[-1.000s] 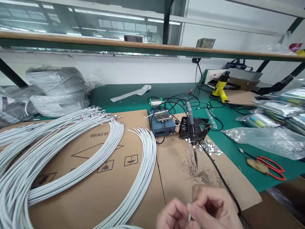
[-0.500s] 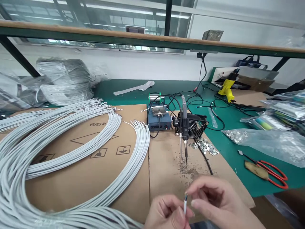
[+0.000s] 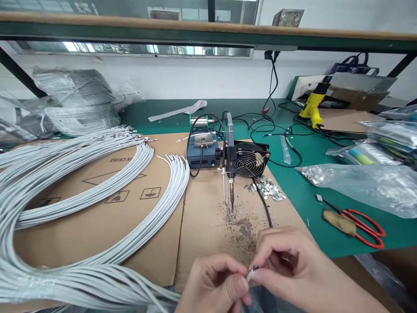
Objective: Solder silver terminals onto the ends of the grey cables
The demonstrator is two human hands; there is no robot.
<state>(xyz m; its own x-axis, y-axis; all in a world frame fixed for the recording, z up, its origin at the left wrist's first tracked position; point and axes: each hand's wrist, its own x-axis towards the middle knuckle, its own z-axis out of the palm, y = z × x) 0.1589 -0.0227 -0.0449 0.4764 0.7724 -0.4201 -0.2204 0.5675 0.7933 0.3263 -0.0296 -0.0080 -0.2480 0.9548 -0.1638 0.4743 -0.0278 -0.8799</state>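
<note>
Cable end (image 3: 249, 277) and its coloured wires (image 3: 256, 267)

The cable end is at about five o'clock from the middle of the view. The left hand (image 3: 221, 284) pinches its pale jacket between thumb and forefinger; the right hand (image 3: 283, 265) has the same two fingers narrowed on the tip, where the wires come out. For this handling, I think a firm hold close to the jacket's edge is best, so the thin wires can be moved gently, without sharp bending. The soldering iron (image 3: 231, 161) points down near twelve o'clock from the hands; it may be hot, so keep fingers away.

About containers: at two o'clock from the hands lies a clear plastic bag (image 3: 361, 189) with many small metal pieces (image 3: 321, 174) inside. Behind it are plastic packets (image 3: 378, 143), whose contents I cannot tell. Between ten and eleven o'clock, clear wrapping (image 3: 78, 102) encloses coiled cable.
</note>
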